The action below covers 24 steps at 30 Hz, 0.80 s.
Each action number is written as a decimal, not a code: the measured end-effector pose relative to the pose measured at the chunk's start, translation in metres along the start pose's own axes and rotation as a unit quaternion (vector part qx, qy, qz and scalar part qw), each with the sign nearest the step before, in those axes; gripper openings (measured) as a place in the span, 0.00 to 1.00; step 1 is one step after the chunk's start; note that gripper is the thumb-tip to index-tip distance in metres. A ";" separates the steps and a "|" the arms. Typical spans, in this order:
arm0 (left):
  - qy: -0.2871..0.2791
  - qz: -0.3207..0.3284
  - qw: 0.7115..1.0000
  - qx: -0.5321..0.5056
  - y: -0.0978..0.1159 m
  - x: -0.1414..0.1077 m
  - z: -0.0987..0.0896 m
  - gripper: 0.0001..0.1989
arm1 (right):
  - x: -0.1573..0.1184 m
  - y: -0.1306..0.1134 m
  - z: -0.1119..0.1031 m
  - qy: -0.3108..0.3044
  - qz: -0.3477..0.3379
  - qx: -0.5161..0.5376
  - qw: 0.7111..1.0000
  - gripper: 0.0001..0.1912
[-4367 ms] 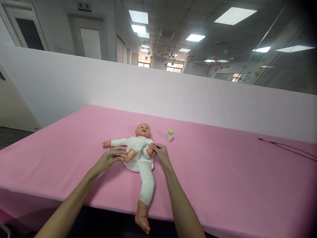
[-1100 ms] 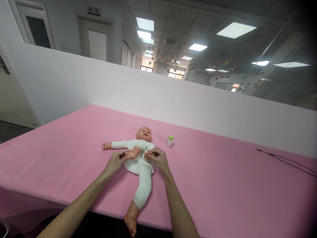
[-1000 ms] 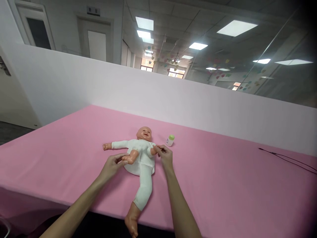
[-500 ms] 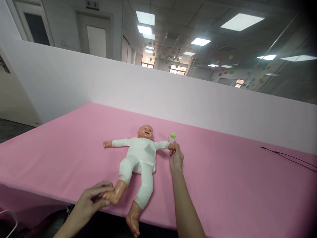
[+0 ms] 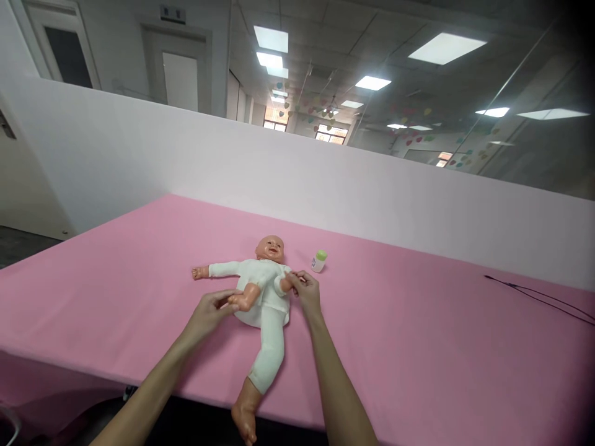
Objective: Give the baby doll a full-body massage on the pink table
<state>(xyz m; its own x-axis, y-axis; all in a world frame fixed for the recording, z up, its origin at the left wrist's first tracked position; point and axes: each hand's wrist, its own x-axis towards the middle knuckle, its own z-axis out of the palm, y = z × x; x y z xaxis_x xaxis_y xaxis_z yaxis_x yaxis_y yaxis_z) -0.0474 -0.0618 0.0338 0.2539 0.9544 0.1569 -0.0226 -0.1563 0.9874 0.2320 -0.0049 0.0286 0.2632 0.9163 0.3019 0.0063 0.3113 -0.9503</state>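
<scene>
A baby doll (image 5: 264, 279) in white clothes lies on its back on the pink-covered table (image 5: 409, 334), its smiling head toward the wall. My left hand (image 5: 216, 310) holds the doll's foot at the picture's left, and that leg is bent up over the belly. With my right hand (image 5: 304, 290) I pinch the doll's hand at the right, its arm folded in at the chest. The doll's other arm lies stretched out to the left. Its other leg reaches over the table's front edge.
A small bottle with a green cap (image 5: 319, 261) stands beyond my right hand. A thin black cable (image 5: 534, 292) lies at the table's far right. The white wall (image 5: 297, 179) borders the table's back.
My left hand has raised the doll's foot from the front edge to its belly. My right hand has brought the doll's hand inward from its outstretched position.
</scene>
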 end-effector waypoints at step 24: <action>0.025 0.026 0.999 -0.003 0.004 0.015 0.016 0.19 | -0.011 -0.010 0.006 -0.123 -0.047 -0.052 0.990 0.18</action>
<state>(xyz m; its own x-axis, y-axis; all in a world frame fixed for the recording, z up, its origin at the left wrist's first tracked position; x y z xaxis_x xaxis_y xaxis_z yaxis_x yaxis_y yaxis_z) -0.0279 -0.0520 0.0399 0.2029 0.9565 0.2095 -0.0402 -0.2056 0.9778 0.2232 -0.0160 0.0349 0.0147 0.9222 0.3865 0.1214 0.3821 -0.9161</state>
